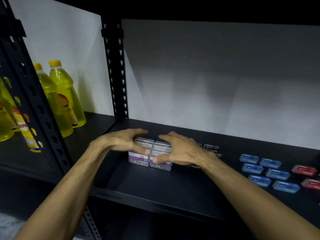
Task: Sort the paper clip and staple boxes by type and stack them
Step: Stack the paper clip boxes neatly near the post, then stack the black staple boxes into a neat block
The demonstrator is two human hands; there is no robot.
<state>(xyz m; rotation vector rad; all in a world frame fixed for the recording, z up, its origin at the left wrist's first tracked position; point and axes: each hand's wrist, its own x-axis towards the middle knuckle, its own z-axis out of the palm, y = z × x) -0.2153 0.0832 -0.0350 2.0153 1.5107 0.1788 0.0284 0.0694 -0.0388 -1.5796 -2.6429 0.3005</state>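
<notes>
Two clear paper clip boxes with purple labels stand side by side on the black shelf, the left box and the right box. My left hand grips the left box from above, thumb on its front. My right hand grips the right box, thumb across its label. Black staple boxes lie just behind my right wrist, partly hidden. Several blue staple boxes lie flat to the right, and red staple boxes sit at the far right edge.
A black perforated upright divides this bay from the left one, where yellow liquid bottles stand. A white wall backs the shelf. A second shelf edge runs overhead at the top of the view.
</notes>
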